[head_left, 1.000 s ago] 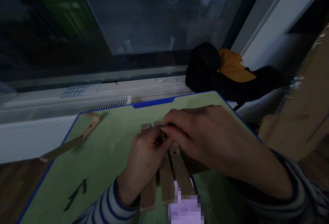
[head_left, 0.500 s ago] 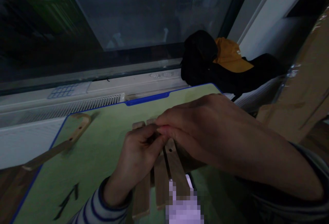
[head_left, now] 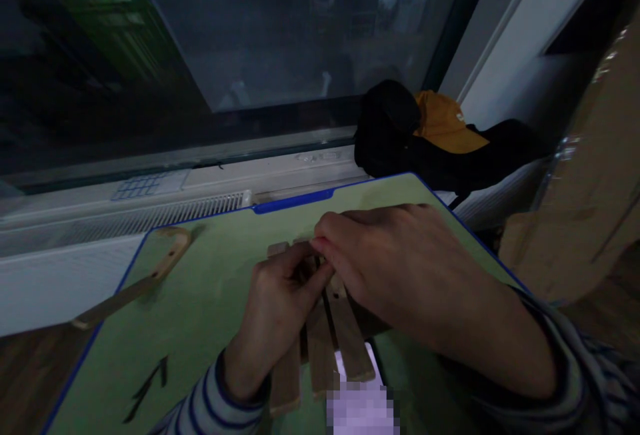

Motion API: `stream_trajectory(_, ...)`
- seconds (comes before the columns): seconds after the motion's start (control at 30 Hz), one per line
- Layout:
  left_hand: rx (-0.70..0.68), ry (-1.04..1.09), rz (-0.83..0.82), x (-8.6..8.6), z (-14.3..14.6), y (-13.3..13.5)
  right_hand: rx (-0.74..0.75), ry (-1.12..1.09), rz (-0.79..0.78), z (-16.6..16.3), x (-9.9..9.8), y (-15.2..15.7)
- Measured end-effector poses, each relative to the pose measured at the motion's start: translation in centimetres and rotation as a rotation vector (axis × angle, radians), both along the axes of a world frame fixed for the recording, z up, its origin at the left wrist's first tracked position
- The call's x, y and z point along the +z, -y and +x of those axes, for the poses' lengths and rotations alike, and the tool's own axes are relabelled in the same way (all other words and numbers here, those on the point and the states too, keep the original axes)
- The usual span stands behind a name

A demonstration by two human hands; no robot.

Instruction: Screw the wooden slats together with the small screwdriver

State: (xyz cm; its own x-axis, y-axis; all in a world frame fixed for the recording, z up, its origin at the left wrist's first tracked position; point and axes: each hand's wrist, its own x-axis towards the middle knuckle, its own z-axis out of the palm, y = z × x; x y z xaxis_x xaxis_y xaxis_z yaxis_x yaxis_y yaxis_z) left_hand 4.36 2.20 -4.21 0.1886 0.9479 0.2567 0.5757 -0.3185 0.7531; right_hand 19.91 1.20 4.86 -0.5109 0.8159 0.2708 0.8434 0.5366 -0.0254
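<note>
My left hand (head_left: 273,315) rests over the upper part of three wooden slats (head_left: 320,355) lying side by side. Its thumb and forefinger are pinched together. Against those fingertips, my right hand (head_left: 400,268) also closes in a pinch, its wrist coming in from the right. Whatever the fingers hold is hidden or too small to name. A dark hole shows in the rightmost slat (head_left: 350,342), just below the fingertips. A separate wooden piece with a hooked end (head_left: 173,255) lies at the left, its straight end reaching past the table edge.
The green tabletop (head_left: 220,262) has a blue rim. Thin black shapes (head_left: 147,388) lie at lower left. A lit phone-like screen (head_left: 360,402), partly pixelated, lies under the slats' near ends. Behind are a radiator (head_left: 215,205), window, black cloth and orange cap (head_left: 445,122); right, a cardboard box (head_left: 565,222).
The view has shifted a little, so the scene sits slightly lower and further right. Both hands keep their pinch at the same spot on the slats; the right wrist looks slightly lower.
</note>
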Motion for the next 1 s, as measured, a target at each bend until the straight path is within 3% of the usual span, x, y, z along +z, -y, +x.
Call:
stream_trajectory(0.33,-0.025,-0.039,-0.032,0.4,-0.4,-0.1,0.280,-0.209,-0.337,2.0,0.1,-1.7)
stream_trajectory(0.63,0.061,-0.077,-0.004,0.3,-0.2,0.4,0.246,-0.186,-0.230,1.3,-0.5,-1.7)
stream_trajectory(0.8,-0.094,-0.026,-0.067,0.6,-0.7,-0.1,0.167,-0.061,-0.048,1.0,-0.3,-1.1)
stream_trajectory(1.0,-0.155,-0.048,-0.085,0.7,-1.0,-0.5,0.188,-0.055,-0.021,0.5,-0.7,-1.2)
